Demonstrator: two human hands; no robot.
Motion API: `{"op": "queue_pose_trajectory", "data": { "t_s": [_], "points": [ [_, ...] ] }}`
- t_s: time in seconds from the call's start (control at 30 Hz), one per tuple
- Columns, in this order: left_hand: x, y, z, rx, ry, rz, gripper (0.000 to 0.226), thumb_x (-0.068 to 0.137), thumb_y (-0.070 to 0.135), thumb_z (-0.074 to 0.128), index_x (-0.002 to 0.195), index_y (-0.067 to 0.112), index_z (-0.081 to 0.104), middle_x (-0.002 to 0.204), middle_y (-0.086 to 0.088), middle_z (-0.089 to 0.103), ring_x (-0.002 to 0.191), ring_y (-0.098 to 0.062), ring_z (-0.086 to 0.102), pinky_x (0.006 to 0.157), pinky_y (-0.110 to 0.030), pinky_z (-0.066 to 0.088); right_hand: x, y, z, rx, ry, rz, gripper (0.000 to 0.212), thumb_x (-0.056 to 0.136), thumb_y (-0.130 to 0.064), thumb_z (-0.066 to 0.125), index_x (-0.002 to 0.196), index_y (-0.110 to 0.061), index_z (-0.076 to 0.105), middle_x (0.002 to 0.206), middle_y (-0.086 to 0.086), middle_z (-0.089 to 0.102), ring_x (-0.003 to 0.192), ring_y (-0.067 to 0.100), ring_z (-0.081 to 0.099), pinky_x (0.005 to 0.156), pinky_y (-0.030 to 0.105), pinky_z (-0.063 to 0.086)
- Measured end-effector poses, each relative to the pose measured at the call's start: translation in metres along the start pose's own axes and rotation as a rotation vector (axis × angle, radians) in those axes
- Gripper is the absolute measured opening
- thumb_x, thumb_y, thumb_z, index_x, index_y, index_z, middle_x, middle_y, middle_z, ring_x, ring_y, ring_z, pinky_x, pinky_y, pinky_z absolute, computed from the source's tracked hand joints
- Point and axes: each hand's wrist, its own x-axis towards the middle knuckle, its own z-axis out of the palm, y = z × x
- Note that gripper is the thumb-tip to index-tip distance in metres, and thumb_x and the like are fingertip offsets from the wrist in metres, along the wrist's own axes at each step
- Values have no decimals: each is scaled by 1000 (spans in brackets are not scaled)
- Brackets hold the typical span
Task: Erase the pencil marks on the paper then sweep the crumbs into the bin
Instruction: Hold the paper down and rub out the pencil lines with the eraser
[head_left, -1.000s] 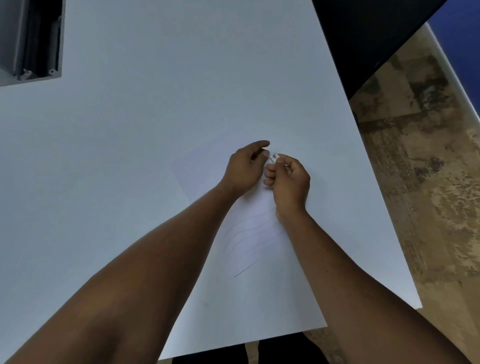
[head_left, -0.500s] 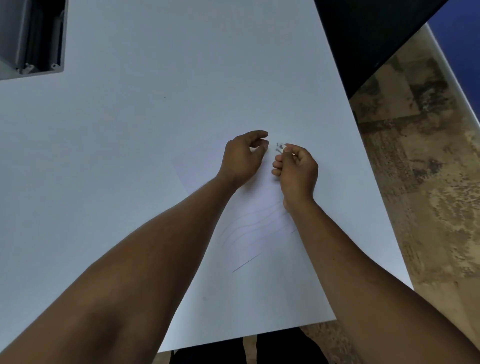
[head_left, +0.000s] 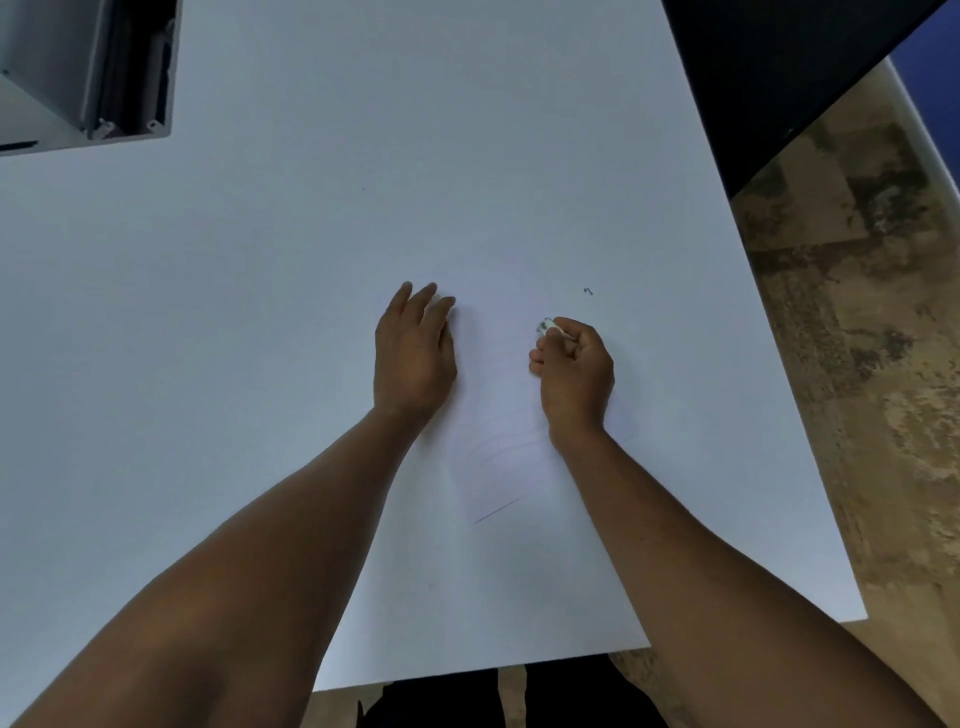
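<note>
No readable text, labels, brands or numbers appear anywhere. The paper (head_left: 498, 415) carries only faint pencil lines, and a tiny dark squiggle (head_left: 588, 291) cannot be read.

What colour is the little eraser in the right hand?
The small eraser is white with a grey-smudged tip, seen in the head view.

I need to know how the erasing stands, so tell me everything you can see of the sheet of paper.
The paper is a white, thin sheet lying flat and askew on the white table, hard to tell from it. Faint curved pencil lines show on its near part, with one darker straight stroke by the near edge. The left hand rests flat on its left side; the right hand, pinching a small eraser, is over its right side.
</note>
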Motion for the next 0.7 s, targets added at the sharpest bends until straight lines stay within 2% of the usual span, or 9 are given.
{"op": "queue_pose_trajectory", "data": {
  "t_s": [0.17, 0.23, 0.3, 0.37, 0.4, 0.43, 0.53, 0.63, 0.7],
  "points": [
    [-4, -32, -1, 128, -80, 90, 47, 104, 22, 39, 145, 4, 53, 157, -21, 42, 149, -44, 31, 118, -53, 29, 7, -1, 3, -62, -29, -23, 23, 93, -11, 51, 102, -24, 69, 74, 1, 67, 61, 12, 60, 60, 31, 56],
    [-5, -36, -1, 150, -133, 74, 52, 106, 28, 32, 152, 7, 45, 163, -18, 34, 153, -39, 24, 121, -50, 23, 8, 4, 5, -172, -75, -79, 17, 90, -19, 58, 92, -31, 69, 74, -4, 68, 62, 14, 64, 64, 39, 60],
    [-6, -39, 0, 171, -150, 73, 53, 108, 30, 28, 155, 10, 39, 166, -14, 29, 155, -34, 21, 123, -47, 19, 3, 8, 11, -317, -157, -165, 10, 86, -28, 63, 92, -28, 71, 73, -10, 66, 69, 16, 67, 71, 43, 60],
    [-7, -39, 1, 187, -151, 76, 54, 108, 31, 26, 158, 11, 35, 168, -12, 25, 156, -32, 18, 124, -45, 16, -5, 11, 17, -469, -243, -282, 17, 90, -27, 65, 103, -19, 73, 78, -9, 67, 74, 12, 65, 74, 29, 58],
    [-7, -40, 1, 189, -158, 73, 56, 108, 32, 24, 160, 11, 31, 169, -11, 21, 157, -30, 15, 125, -43, 13, -11, 12, 21, -547, -273, -370, 19, 92, -25, 64, 106, -14, 72, 80, -7, 67, 74, 10, 63, 71, 20, 53],
    [-7, -40, 1, 190, -168, 65, 57, 108, 33, 21, 161, 11, 26, 170, -9, 17, 158, -28, 11, 126, -42, 9, -16, 12, 25, -610, -298, -472, 19, 94, -23, 63, 106, -11, 72, 80, -4, 68, 72, 9, 60, 67, 15, 48],
    [-7, -42, 3, 201, -194, 40, 60, 108, 36, 15, 164, 12, 13, 172, -4, 7, 159, -21, 0, 129, -41, 0, -26, 16, 40, -735, -369, -694, 20, 98, -20, 56, 99, -7, 71, 76, 1, 67, 67, 15, 59, 63, 25, 48],
    [-7, -43, 4, 215, -202, 35, 58, 110, 35, 16, 164, 13, 10, 172, -2, 3, 159, -19, -3, 129, -42, -1, -27, 23, 53, -836, -375, -765, 21, 99, -18, 52, 86, -7, 64, 68, -1, 53, 60, 14, 46, 59, 26, 35],
    [-7, -43, 3, 227, -210, 34, 58, 111, 35, 16, 164, 13, 9, 172, -1, 2, 159, -19, -4, 129, -42, -1, -27, 26, 58, -873, -376, -772, 22, 99, -18, 51, 90, -5, 66, 71, 5, 59, 63, 12, 44, 62, 24, 33]
  ]
}}
